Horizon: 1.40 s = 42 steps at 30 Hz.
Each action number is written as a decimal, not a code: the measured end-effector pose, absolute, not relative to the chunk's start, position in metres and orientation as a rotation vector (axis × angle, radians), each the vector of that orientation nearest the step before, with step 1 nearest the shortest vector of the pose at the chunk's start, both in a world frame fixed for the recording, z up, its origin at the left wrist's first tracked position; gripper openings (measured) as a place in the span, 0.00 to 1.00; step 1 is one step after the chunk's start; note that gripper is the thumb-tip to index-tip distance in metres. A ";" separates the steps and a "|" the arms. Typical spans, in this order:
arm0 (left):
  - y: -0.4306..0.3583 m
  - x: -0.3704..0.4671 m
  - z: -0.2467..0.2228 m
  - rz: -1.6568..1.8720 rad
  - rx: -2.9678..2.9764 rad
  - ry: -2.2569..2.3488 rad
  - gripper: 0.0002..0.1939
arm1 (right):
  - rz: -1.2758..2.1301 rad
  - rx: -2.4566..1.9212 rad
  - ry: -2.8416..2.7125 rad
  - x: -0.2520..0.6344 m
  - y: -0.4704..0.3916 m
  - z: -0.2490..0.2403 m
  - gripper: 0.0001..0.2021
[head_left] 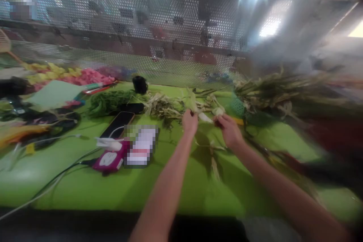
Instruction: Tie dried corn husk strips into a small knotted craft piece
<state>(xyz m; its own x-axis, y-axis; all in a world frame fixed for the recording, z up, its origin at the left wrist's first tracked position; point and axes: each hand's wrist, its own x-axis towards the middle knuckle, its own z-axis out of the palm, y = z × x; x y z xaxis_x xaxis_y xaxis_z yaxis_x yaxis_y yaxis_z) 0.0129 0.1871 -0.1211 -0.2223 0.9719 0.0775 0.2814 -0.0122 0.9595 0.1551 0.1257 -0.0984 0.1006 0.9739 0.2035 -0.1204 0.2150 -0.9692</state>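
My left hand [190, 121] is closed in a pinch on a pale green, husk-like leaf [191, 101] that stands up above the fingers. Beside it, my right hand [230, 130] has its thumb and fingers closed on a pale, rounded clump of plant matter [218, 111]. A whitish strip [205, 117] lies between the two hands; blur hides whether it joins either piece. Dry plant scraps [161, 106] are heaped left of my left hand. Under the hands, a thin dried stalk [214, 162] lies on the green table [187, 181].
To the left are a pixelated phone [141, 146], a magenta device [109, 159] with cables, a dark phone [117, 124] and green stringy material [109, 102]. Long dry stalks [278, 87] stick out at right over a green mesh container [237, 105]. A perforated metal screen [170, 66] stands behind.
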 end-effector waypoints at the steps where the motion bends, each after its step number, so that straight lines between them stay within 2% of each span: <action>1: 0.187 0.014 -0.120 1.249 1.361 1.611 0.04 | 1.048 -1.009 -1.159 0.154 0.125 -0.098 0.09; 8: 0.193 -0.019 -0.117 1.102 1.328 1.952 0.06 | 0.913 -1.034 -1.249 0.158 0.100 -0.063 0.14; 13: 0.185 -0.009 -0.114 1.000 1.572 1.762 0.06 | 1.109 -1.137 -1.197 0.172 0.111 -0.056 0.14; 18: 0.177 -0.005 -0.111 1.199 1.625 1.717 0.24 | 1.178 -1.233 -1.235 0.186 0.135 -0.088 0.17; 24: 0.173 -0.008 -0.104 1.350 1.807 1.819 0.26 | 1.096 -1.396 -1.370 0.190 0.134 -0.096 0.18; 30: 0.152 -0.003 -0.087 1.529 1.819 1.809 0.35 | 0.695 -1.407 -1.639 0.190 0.131 -0.092 0.15; 34: 0.139 0.004 -0.076 1.664 1.901 1.491 0.30 | 0.477 -1.295 -1.776 0.188 0.124 -0.088 0.12; 38: 0.141 0.015 -0.079 1.237 2.154 1.079 0.16 | 0.273 -1.232 -1.870 0.184 0.115 -0.080 0.09; 42: 0.146 0.019 -0.086 1.005 2.312 1.044 0.11 | 0.231 -1.238 -1.706 0.186 0.113 -0.073 0.07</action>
